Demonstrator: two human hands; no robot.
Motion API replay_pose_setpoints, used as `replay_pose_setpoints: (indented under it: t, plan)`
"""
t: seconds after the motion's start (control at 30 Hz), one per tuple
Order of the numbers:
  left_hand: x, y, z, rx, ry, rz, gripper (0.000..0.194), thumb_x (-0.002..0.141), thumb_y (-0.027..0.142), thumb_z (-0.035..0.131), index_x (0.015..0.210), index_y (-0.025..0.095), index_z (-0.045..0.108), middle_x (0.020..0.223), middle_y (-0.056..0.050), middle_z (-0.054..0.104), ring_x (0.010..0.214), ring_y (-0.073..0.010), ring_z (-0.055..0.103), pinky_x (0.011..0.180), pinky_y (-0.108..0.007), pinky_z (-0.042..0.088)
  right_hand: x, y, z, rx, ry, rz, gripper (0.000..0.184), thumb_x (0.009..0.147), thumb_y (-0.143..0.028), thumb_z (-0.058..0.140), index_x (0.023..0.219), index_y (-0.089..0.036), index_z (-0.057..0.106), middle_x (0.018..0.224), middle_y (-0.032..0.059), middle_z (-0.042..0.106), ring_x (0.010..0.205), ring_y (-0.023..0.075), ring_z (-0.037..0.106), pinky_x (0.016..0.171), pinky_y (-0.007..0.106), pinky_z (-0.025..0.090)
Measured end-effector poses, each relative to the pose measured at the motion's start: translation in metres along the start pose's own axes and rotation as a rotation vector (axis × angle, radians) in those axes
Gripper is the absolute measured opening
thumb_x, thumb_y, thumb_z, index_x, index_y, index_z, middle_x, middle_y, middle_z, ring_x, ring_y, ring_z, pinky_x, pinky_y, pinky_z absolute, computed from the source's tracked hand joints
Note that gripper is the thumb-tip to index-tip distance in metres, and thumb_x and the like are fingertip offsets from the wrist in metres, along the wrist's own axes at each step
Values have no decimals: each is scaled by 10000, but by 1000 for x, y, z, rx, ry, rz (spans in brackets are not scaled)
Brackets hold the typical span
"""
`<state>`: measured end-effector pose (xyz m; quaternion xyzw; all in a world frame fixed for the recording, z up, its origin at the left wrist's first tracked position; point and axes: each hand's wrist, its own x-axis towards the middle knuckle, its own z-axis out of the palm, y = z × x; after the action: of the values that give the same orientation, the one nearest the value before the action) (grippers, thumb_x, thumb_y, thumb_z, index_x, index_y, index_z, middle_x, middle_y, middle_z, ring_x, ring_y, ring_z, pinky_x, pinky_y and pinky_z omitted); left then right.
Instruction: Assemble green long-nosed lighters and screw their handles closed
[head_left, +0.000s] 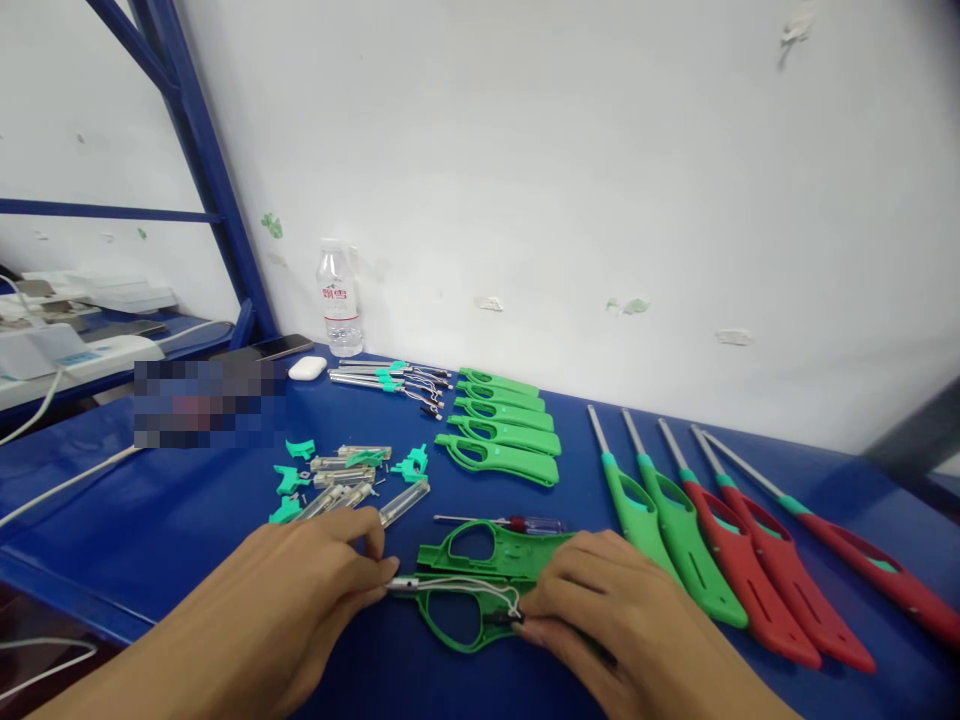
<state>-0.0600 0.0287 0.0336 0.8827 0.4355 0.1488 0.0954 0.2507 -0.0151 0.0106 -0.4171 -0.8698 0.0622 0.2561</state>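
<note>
An open green lighter handle shell [480,572] lies on the blue table in front of me, with white and black wires across it. My left hand [300,590] is closed in a pinch on a small metal tube [405,585] at the shell's left edge. My right hand [615,610] rests closed on the shell's right end, fingertips pressing at the wire end [510,617]. A small screwdriver [502,522] with a red and clear handle lies just beyond the shell.
Several green handle halves [502,425], metal tubes with wires [390,378], and small teal parts with clear tanks [337,475] lie behind. Finished green and red lighters [720,530] lie at right. A water bottle [341,300], earbud case [307,368], phone [283,346] and white cable [67,482] sit at left.
</note>
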Motion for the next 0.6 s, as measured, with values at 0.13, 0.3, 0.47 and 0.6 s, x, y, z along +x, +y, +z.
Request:
replay_pose_setpoints:
  t: [0.13,0.3,0.47,0.6]
  plan:
    - [3,1,-4,-61,-143,-50,388,1053,301,445,835,252,762,916,-26,732,739,-173,691,668,-306,429,-1,-1,1,2,1,-8,74,1049,-234,715,1028,-304,720,951,-69,757,884,183,694,843,337,499]
    - [3,1,-2,-24,-185,-110,393,1053,280,435,911,269,802,999,-44,734,821,-206,706,733,-333,445,-2,-1,1,-10,-9,-11,91,1056,-215,701,1017,-296,718,942,-61,755,880,183,697,846,333,488]
    - [6,1,-4,6,-238,-117,363,1045,224,489,960,310,831,1037,-19,761,916,-225,733,786,-321,476,-1,-1,-1,-22,-5,-47,166,1114,-260,610,990,-266,720,924,-26,754,886,186,705,830,324,474]
    - [10,2,-6,-17,-222,-129,281,1017,216,580,1001,318,842,1055,-1,806,959,-236,769,824,-311,517,0,-2,-1,-13,24,-60,273,1157,-297,513,983,-258,719,902,-13,754,868,183,713,823,319,468]
